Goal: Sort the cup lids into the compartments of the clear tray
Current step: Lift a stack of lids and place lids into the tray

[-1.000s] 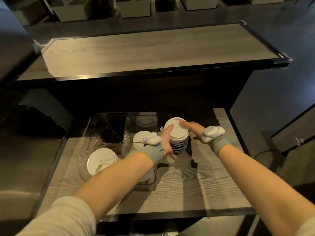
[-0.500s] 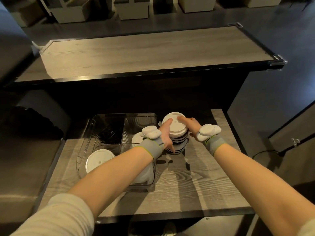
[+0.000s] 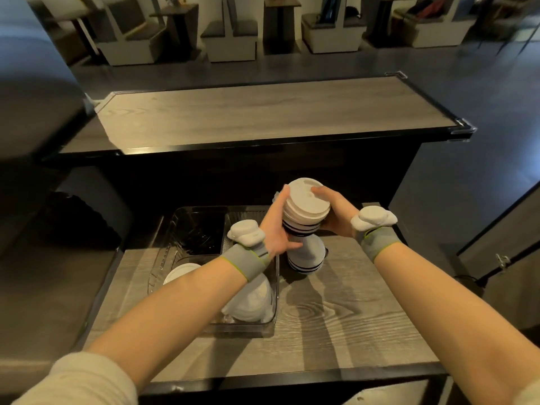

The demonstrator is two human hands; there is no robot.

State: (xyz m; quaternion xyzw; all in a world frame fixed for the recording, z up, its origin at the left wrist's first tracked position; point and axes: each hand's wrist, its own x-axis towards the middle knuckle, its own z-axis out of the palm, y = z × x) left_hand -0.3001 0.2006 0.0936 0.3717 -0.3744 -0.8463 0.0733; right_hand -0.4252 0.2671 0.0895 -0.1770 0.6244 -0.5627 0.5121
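Both hands hold a stack of cup lids (image 3: 305, 210), white ones on top and black ones below, lifted above the table. My left hand (image 3: 277, 229) grips its left side and underside; my right hand (image 3: 333, 213) clasps its right side with fingers over the top lid. A shorter stack of white and black lids (image 3: 306, 257) still stands on the table just below. The clear tray (image 3: 163, 258) lies to the left. Its front compartments hold white lids (image 3: 179, 273) and a pile of white lids (image 3: 251, 302) partly hidden by my left forearm. A back compartment holds dark lids (image 3: 201, 235).
The wood-grain table (image 3: 336, 325) ends in a dark front edge. A higher wooden counter (image 3: 263, 115) runs behind it, with a dark recess between them. Benches and small tables stand on the floor in the far background.
Both hands closed around the upper part of the lid stack and lifted it off the table, leaving a lower part standing. The view tilted upward.
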